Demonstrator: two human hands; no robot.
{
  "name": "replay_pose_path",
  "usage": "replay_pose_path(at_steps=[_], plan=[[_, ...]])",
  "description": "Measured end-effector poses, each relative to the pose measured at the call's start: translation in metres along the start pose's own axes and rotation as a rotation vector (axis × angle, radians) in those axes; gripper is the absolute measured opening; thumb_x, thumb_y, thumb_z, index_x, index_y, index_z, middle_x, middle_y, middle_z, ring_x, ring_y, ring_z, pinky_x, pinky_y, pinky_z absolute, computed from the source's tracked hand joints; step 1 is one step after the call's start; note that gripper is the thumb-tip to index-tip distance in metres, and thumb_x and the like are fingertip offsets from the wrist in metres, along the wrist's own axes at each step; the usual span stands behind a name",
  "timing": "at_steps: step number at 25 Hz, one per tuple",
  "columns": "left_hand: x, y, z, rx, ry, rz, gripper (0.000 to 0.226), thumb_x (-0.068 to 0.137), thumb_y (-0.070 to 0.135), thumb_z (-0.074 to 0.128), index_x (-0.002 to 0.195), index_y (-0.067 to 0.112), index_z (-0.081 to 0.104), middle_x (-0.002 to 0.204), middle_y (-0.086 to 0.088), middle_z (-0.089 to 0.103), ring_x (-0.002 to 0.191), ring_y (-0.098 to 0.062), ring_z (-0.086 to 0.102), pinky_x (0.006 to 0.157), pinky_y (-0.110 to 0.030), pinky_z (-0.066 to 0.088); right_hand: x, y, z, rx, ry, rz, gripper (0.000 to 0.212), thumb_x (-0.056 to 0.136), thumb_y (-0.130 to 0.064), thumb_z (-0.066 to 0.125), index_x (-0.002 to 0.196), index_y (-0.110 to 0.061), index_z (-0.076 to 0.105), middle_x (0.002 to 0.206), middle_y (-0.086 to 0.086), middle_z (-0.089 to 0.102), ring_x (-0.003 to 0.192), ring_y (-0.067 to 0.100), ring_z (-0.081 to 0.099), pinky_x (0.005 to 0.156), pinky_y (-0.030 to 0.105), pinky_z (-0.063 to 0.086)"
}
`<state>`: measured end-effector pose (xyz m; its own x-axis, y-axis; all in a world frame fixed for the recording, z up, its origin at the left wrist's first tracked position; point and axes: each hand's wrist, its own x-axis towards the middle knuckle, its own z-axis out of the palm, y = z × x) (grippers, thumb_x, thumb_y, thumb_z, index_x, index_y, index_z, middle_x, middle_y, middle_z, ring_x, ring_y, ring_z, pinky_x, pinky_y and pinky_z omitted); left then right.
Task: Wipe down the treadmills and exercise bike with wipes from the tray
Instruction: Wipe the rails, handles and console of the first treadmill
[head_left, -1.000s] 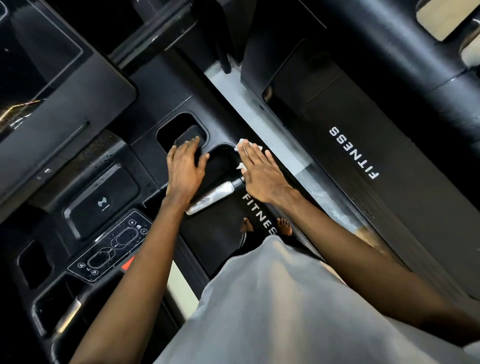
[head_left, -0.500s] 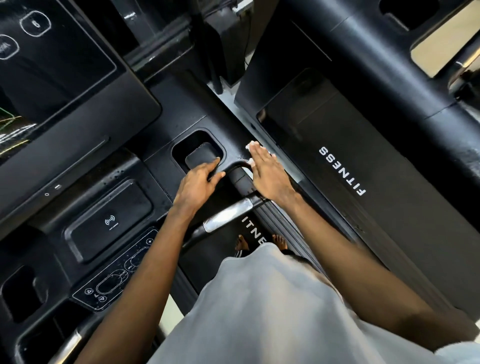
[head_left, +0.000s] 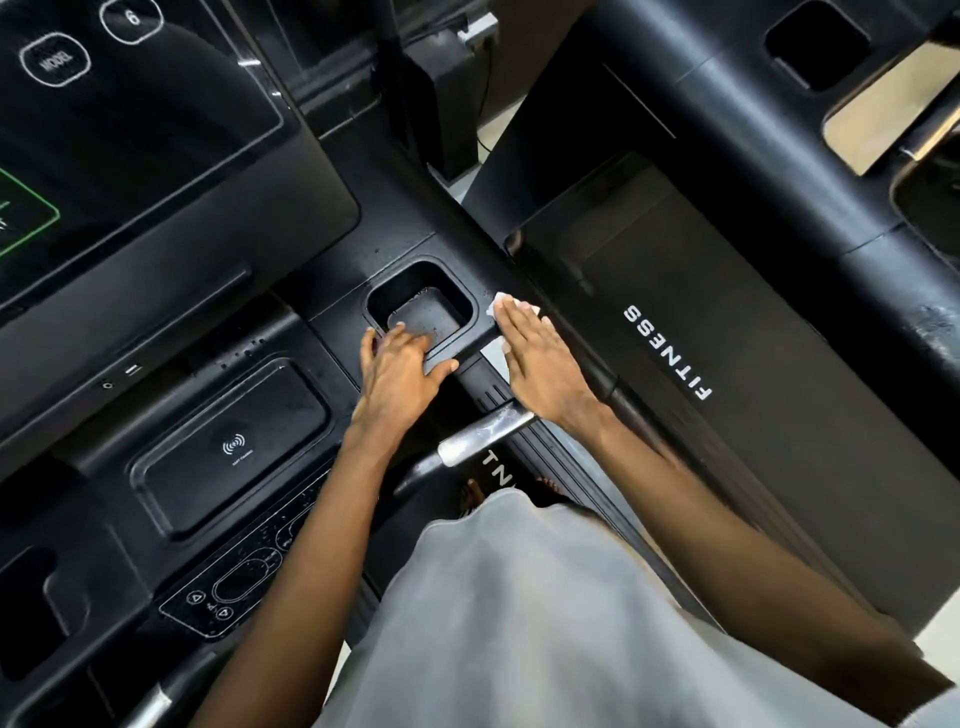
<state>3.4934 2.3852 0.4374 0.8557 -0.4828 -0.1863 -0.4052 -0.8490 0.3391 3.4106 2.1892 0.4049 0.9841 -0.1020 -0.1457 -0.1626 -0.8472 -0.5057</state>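
I stand on a black treadmill whose console (head_left: 218, 332) fills the left of the view. My right hand (head_left: 540, 358) lies flat with straight fingers on a white wipe (head_left: 500, 302), pressing it onto the console's right edge beside a square cup holder (head_left: 421, 296). Only the wipe's corners show past my fingers. My left hand (head_left: 400, 371) rests on the near rim of that cup holder, fingers reaching into it, thumb spread along the ledge. It holds nothing.
A silver-and-black handlebar (head_left: 483, 434) runs just below both hands. A wireless charging pad (head_left: 234, 447) and button panel (head_left: 244, 577) lie at lower left. A second treadmill's belt marked FITNESS (head_left: 670, 353) is close on the right, its black frame (head_left: 779, 104) above.
My right hand has slid the wipe forward along the console's right edge, from near the handlebar up past the cup holder. The left hand has stayed at the cup holder's rim.
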Motion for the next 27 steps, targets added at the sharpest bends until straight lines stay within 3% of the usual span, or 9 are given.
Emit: replay_pose_path(at_steps=[4,7,10,13,17,19,22,23,27], plan=[[-0.007,-0.018,-0.022,0.073,-0.052,-0.063,0.08,0.092,0.052,0.064,0.154,0.011,0.036,0.164,-0.01,0.026,0.154,-0.024,0.012,0.125,-0.044,0.003,0.018,-0.004,-0.005,0.019,0.03,0.02,0.054,0.107,-0.021,0.032,0.159,-0.017,0.021,0.167,-0.003,0.014,0.154,0.013,0.008,0.127,0.039,0.009],[-0.013,-0.028,-0.032,0.015,-0.095,-0.114,0.095,0.09,0.05,0.068,0.159,0.01,0.018,0.168,-0.01,0.012,0.155,-0.025,0.008,0.126,-0.045,0.009,0.009,-0.023,0.004,0.034,0.016,-0.152,0.054,0.101,-0.012,0.045,0.154,-0.016,0.037,0.162,-0.001,0.03,0.151,0.013,0.022,0.126,0.036,0.017],[-0.019,-0.034,-0.036,-0.068,-0.109,-0.112,0.098,0.09,0.05,0.068,0.161,0.011,0.012,0.169,-0.007,0.008,0.155,-0.022,0.005,0.126,-0.042,0.009,0.009,-0.021,-0.004,0.193,0.117,-0.151,0.042,0.095,-0.005,0.056,0.134,-0.018,0.064,0.142,-0.008,0.057,0.133,0.008,0.049,0.116,0.031,0.038],[-0.023,-0.037,-0.035,-0.108,-0.083,-0.118,0.096,0.09,0.049,0.069,0.161,0.013,0.015,0.169,-0.003,0.01,0.155,-0.018,0.006,0.125,-0.037,0.007,0.028,-0.024,-0.016,0.318,0.228,-0.016,0.03,0.095,-0.002,0.057,0.118,-0.012,0.073,0.117,-0.002,0.066,0.112,0.014,0.06,0.101,0.035,0.051],[-0.022,-0.036,-0.036,-0.136,-0.069,-0.147,0.096,0.087,0.046,0.074,0.16,0.014,0.02,0.168,0.0,0.013,0.154,-0.015,0.008,0.121,-0.031,0.004,0.029,-0.026,-0.018,0.243,0.121,-0.107,0.026,0.097,-0.008,0.058,0.118,-0.012,0.073,0.113,0.001,0.063,0.11,0.015,0.058,0.099,0.028,0.05],[-0.021,-0.036,-0.036,-0.145,-0.068,-0.16,0.096,0.086,0.047,0.074,0.16,0.015,0.021,0.168,0.001,0.014,0.154,-0.015,0.008,0.123,-0.033,0.006,0.04,-0.013,-0.029,0.249,0.146,-0.066,0.025,0.098,-0.009,0.058,0.118,-0.01,0.073,0.112,0.004,0.063,0.107,0.016,0.058,0.098,0.022,0.048],[-0.022,-0.036,-0.035,-0.132,-0.066,-0.199,0.1,0.084,0.051,0.074,0.16,0.015,0.02,0.168,0.0,0.012,0.155,-0.017,0.008,0.125,-0.037,0.008,0.057,-0.001,-0.043,0.297,0.187,0.01,0.025,0.098,-0.007,0.057,0.116,-0.009,0.073,0.11,0.004,0.06,0.101,0.016,0.06,0.091,-0.003,0.033],[-0.023,-0.035,-0.035,-0.121,-0.066,-0.228,0.102,0.083,0.052,0.074,0.16,0.014,0.019,0.168,-0.001,0.011,0.155,-0.018,0.008,0.126,-0.038,0.009,0.056,-0.003,-0.039,0.29,0.148,-0.012,0.025,0.098,-0.008,0.057,0.118,-0.01,0.072,0.11,0.002,0.058,0.1,0.013,0.058,0.091,-0.005,0.032],[-0.036,-0.041,-0.04,-0.045,-0.069,-0.405,0.106,0.084,0.049,0.076,0.161,0.01,0.014,0.169,-0.007,0.009,0.154,-0.025,0.012,0.125,-0.044,0.016,0.034,-0.028,-0.008,0.247,0.034,-0.25,0.025,0.099,-0.011,0.058,0.12,-0.009,0.071,0.107,-0.001,0.059,0.1,0.01,0.053,0.098,0.026,0.05]])
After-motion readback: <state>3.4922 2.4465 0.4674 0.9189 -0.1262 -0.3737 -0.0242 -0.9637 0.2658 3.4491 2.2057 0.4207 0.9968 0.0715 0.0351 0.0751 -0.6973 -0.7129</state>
